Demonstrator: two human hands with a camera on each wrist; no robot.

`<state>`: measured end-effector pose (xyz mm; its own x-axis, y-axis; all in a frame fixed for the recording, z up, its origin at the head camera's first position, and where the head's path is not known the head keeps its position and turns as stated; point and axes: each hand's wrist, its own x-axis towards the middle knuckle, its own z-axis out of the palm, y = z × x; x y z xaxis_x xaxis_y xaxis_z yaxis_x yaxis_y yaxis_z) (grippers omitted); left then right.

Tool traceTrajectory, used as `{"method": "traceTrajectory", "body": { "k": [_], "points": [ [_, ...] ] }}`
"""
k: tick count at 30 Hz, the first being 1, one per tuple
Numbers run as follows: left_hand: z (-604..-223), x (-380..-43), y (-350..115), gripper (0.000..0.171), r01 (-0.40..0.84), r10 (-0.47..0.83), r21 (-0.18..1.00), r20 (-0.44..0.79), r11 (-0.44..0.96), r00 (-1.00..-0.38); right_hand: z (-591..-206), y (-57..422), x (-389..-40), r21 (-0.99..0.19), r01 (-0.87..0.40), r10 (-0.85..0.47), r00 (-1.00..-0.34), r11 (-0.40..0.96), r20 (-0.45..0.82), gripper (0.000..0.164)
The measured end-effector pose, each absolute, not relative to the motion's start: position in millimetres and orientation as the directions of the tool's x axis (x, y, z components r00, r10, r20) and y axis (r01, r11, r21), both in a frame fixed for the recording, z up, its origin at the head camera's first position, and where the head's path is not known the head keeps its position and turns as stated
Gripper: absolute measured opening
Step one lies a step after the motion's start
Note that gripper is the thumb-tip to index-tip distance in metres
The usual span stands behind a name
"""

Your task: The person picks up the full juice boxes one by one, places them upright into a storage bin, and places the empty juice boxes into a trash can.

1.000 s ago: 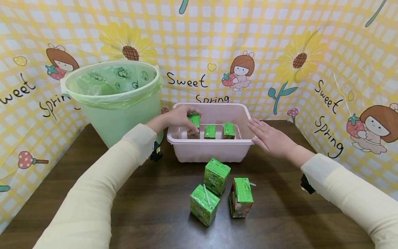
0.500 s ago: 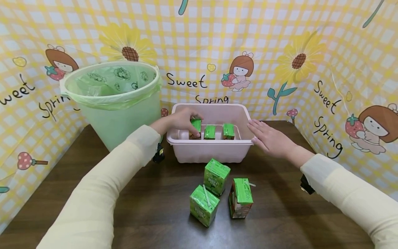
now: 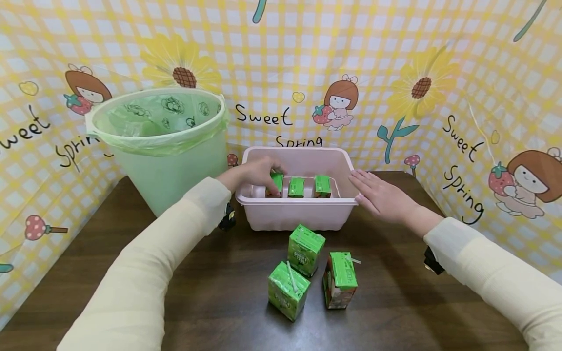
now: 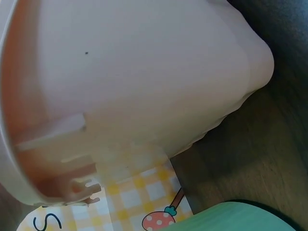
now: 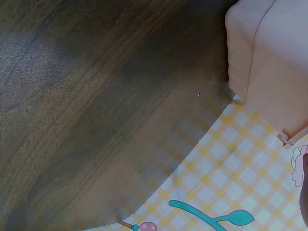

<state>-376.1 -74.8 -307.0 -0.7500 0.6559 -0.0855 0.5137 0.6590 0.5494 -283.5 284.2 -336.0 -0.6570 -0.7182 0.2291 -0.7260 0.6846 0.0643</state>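
Inside the pink plastic tub (image 3: 298, 214), my left hand (image 3: 258, 173) grips a green-topped juice box (image 3: 277, 180) at the left end, thumb on the near side. Two more juice boxes stand in a row to its right, a middle one (image 3: 296, 187) and a right one (image 3: 322, 185). My right hand (image 3: 384, 197) rests against the tub's right rim, fingers straight. The left wrist view shows only the tub's outer wall (image 4: 144, 72), and the held box is hidden there. In the right wrist view the tub's corner (image 5: 274, 62) appears at upper right.
Three juice boxes stand on the dark wooden table in front of the tub: a rear one (image 3: 306, 248), a front one (image 3: 289, 291) with a straw on top, and a right one (image 3: 340, 279). Left of the tub is a tall green bin (image 3: 175, 170) with a liner bag.
My left hand has lowered the juice box deeper into the tub, into line with the other two. My right hand has stayed at the rim.
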Motion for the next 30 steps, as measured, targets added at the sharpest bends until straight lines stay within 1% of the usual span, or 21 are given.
{"method": "traceTrajectory", "body": {
  "k": [9, 20, 26, 30],
  "points": [
    [-309.9, -374.9, -71.6, 0.064, 0.508, 0.655, 0.532, -0.123, 0.677, -0.746, -334.5, 282.9, -282.0, 0.063, -0.725, -0.717, -0.659, 0.686, 0.227, 0.054],
    [-309.7, -375.0, -68.9, 0.065, 0.483, 0.633, 0.516, -0.16, 0.708, -0.757, -335.3, 283.3, -282.6, 0.071, -0.723, -0.717, -0.66, 0.687, 0.225, 0.055],
    [-307.7, -374.5, -68.8, 0.067, 0.46, 0.64, 0.56, -0.172, 0.689, -0.749, -335.7, 283.1, -283.0, 0.067, -0.722, -0.716, -0.662, 0.689, 0.22, 0.055],
    [-304.7, -372.2, -70.0, 0.069, 0.436, 0.634, 0.595, -0.165, 0.675, -0.755, -335.3, 283.1, -282.9, 0.07, -0.722, -0.717, -0.661, 0.688, 0.223, 0.054]
  ]
}}
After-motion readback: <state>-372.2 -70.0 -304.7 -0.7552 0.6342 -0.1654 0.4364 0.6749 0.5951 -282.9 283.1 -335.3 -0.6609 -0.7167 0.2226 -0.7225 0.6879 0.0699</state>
